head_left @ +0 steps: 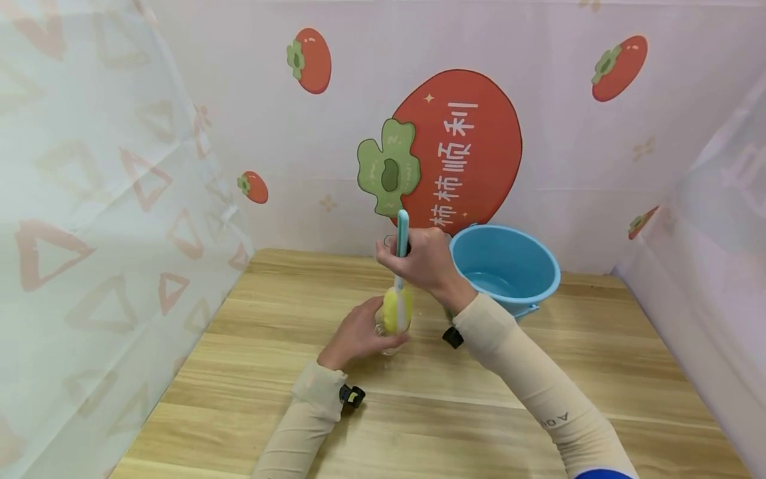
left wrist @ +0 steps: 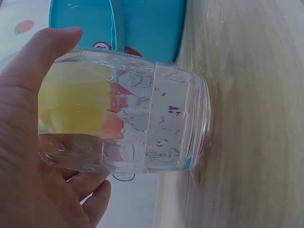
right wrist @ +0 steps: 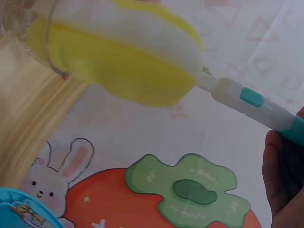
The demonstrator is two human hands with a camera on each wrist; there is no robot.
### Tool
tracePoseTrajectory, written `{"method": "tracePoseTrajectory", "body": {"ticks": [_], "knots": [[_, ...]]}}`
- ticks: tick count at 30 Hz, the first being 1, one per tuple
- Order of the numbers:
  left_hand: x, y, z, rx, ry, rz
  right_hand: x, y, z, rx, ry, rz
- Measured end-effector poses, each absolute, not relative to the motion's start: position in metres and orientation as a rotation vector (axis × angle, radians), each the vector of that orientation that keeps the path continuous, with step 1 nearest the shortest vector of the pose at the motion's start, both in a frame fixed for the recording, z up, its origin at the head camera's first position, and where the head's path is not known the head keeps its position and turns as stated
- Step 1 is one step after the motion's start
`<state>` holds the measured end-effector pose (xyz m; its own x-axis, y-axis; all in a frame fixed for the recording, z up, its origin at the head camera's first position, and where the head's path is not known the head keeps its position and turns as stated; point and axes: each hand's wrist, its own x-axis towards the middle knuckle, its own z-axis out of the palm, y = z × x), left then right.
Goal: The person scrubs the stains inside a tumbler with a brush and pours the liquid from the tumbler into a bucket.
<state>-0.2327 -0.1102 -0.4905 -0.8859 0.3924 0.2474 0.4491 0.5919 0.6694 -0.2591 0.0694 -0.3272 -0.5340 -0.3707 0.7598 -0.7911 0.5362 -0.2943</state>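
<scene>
My left hand (head_left: 361, 332) curls round a clear drinking glass (left wrist: 164, 118), which stands upright on the wooden table (head_left: 251, 372). From above, my right hand (head_left: 426, 259) grips the teal and white handle of a sponge cup brush (right wrist: 251, 102). The brush's yellow and white sponge head (right wrist: 123, 66) sits partly in the mouth of the glass, with much of it above the rim. Through the glass wall in the left wrist view, the yellow sponge shows in the upper part only. Wet marks surround the glass base.
A light-blue bucket (head_left: 503, 249) stands close behind and right of my right hand, near the back wall. Printed cloth (head_left: 568, 153) with persimmons encloses the back and sides. Black wrist straps (head_left: 352, 396) sit on both sleeves.
</scene>
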Motion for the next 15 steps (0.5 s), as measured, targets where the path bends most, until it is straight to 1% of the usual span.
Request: {"method": "tracePoseTrajectory", "body": {"ticks": [15], "knots": [[-0.229,-0.111,-0.489,-0.689,-2.776,-1.212,-0.260,0.087,-0.352,1.156,-2.498,0.900]]}}
